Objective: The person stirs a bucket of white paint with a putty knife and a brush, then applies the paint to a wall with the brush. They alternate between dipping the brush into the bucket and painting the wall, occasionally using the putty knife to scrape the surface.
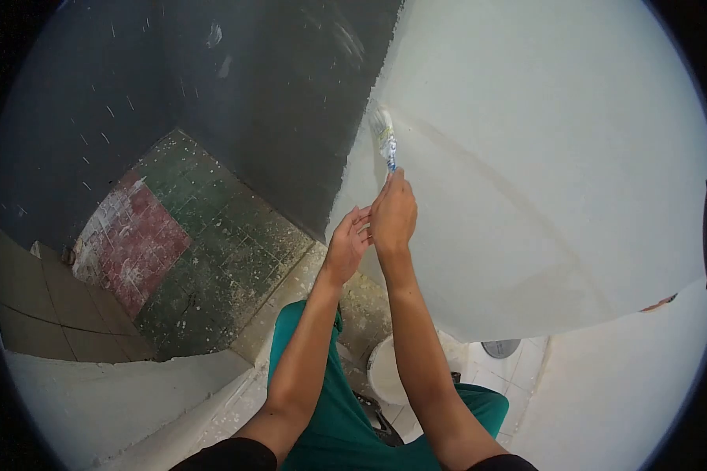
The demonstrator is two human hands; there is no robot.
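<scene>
A paintbrush (386, 141) with pale, paint-coated bristles and a blue-marked handle points upward in my right hand (395, 212), whose fingers are wrapped round the handle. Its bristles lie at the white wall (511, 157), close to the rough border with the dark grey wall (291, 86). Just left of my right wrist, my left hand (349, 242) is raised with its fingers apart and nothing in it; its fingertips are beside or against the right hand.
Below my forearms stands a white bucket (383, 369), between my green-clothed legs. A paint-spattered green and red tiled floor (220, 243) lies at left. A round grey object (501, 348) rests on white tiles at lower right.
</scene>
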